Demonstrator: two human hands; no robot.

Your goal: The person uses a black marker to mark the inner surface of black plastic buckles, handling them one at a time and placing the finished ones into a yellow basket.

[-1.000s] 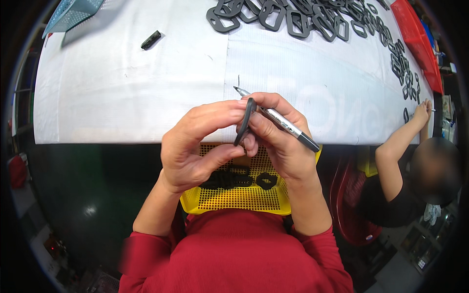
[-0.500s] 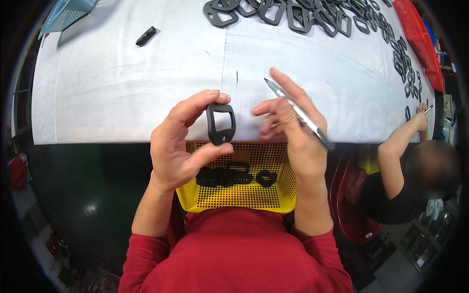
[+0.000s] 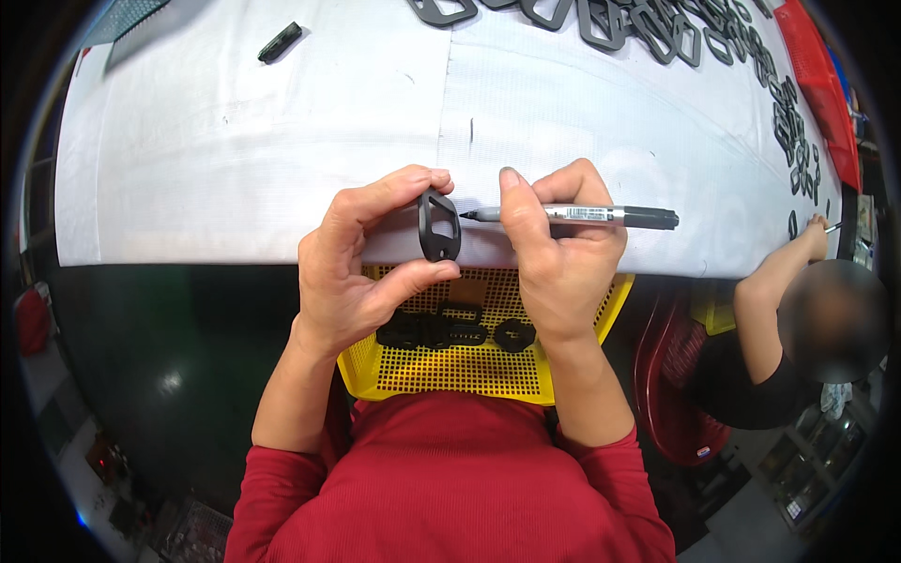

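Observation:
Between thumb and fingertips, my left hand (image 3: 352, 249) holds a small black frame-shaped part (image 3: 428, 230) on edge, just above the table's near edge. Its open middle is partly seen at a slant. My right hand (image 3: 563, 249) grips a marker pen (image 3: 601, 216) with a silver barrel and black end. The pen lies almost level, its dark tip pointing left, close beside the part; whether it touches I cannot tell. Below both hands sits a yellow mesh basket (image 3: 450, 380) with several black parts (image 3: 460, 328) in it.
Many black frame parts (image 3: 657, 33) spread over the white table (image 3: 235, 169) at the far right. A black pen cap (image 3: 280, 43) lies far left, near a blue basket (image 3: 117, 19). A red tray (image 3: 817, 84) edges the right side, where another person's hand (image 3: 815, 235) works.
My right hand has swung the pen from a steep slant to nearly level, with its tip now beside the part. My left hand has turned the part more edge-on.

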